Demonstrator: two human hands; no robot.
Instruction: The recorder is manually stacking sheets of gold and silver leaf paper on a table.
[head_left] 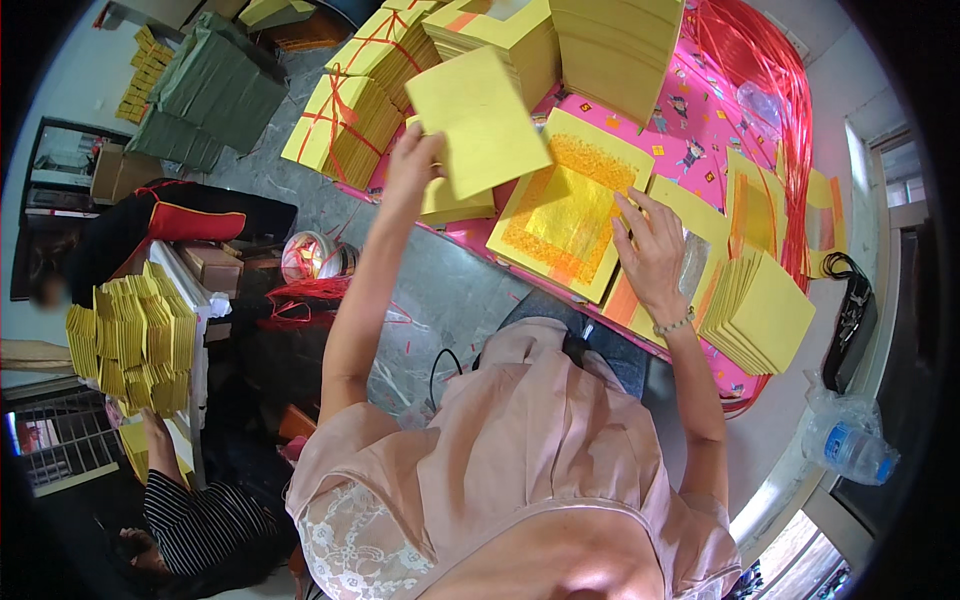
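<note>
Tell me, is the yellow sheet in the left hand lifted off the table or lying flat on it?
Lifted. The left hand pinches the yellow sheet by its lower left edge, holding it tilted in the air above the pink table and the stacks there.

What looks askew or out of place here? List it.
The fanned stack of yellow sheets by the right hand has slipped out of square. Loose red string lies tangled on the floor. Nothing looks damaged.
</note>
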